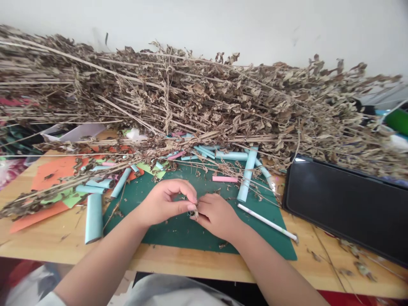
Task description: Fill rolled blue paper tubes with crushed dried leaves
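Observation:
Both hands meet over the green cutting mat (pixel 178 234). My left hand (pixel 165 199) is closed in a pinch, with thumb and forefinger at a small crumpled bit of dried leaf (pixel 193 213). My right hand (pixel 219 214) curls in from the other side, fingers closed against the same small piece. A dark, round end with a pale rim shows there, but the fingers hide the rest. To the right lies a thin white stick (pixel 267 223). Farther back on the mat are a pink paper tube (pixel 225 179) and a long light-blue paper tube (pixel 247 175).
A large heap of dried leafy stalks (pixel 197 93) spans the table's back, against the wall. A wide blue tube (pixel 93 219) and orange paper (pixel 51 172) lie left. A black phone or tablet (pixel 344 204) leans at right. The wooden table (pixel 185 259) ends near my body.

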Tool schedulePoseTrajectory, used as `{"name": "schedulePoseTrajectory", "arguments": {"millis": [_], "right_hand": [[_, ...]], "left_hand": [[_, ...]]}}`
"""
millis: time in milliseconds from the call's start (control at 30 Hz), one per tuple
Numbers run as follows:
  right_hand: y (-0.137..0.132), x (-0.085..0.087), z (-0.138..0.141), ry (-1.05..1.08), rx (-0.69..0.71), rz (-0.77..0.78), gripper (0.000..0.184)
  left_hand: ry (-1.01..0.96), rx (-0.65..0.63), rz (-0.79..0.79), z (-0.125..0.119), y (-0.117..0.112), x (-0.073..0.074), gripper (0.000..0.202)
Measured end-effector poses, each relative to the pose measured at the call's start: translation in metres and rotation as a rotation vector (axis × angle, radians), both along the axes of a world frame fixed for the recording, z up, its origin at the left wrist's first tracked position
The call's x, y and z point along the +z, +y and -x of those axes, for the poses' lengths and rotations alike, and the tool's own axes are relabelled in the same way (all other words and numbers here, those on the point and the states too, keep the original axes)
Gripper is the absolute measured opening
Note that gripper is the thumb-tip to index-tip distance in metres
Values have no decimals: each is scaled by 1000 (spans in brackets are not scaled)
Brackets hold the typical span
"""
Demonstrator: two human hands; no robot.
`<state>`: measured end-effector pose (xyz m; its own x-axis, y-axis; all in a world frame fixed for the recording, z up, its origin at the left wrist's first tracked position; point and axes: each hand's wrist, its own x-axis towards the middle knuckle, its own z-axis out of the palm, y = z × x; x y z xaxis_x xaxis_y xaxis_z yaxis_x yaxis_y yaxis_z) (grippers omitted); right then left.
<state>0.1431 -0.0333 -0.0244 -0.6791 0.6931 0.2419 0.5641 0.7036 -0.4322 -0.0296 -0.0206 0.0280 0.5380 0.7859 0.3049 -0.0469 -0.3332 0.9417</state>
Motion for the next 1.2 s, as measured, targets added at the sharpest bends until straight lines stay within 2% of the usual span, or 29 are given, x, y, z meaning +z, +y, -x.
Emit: {"name": "schedulePoseTrajectory", "arguments": {"millis": [167, 367, 667, 967, 1200], "right_hand": [[0, 1, 0, -4, 7, 15, 18], [2, 0, 0, 7, 6, 50, 16], [4, 1, -3, 19, -63, 26, 16], [4, 1, -2, 11, -50, 20, 17], [5, 1, -4, 22, -30, 16, 17]], "left_hand": [[78, -28, -44, -2, -2, 1, 8], [201, 50, -196, 0, -3, 1, 7], [230, 104, -334, -1, 1, -1, 13], [303, 74, -447, -4, 3, -4, 14], [378, 8, -577, -2, 5, 1, 11]]}}
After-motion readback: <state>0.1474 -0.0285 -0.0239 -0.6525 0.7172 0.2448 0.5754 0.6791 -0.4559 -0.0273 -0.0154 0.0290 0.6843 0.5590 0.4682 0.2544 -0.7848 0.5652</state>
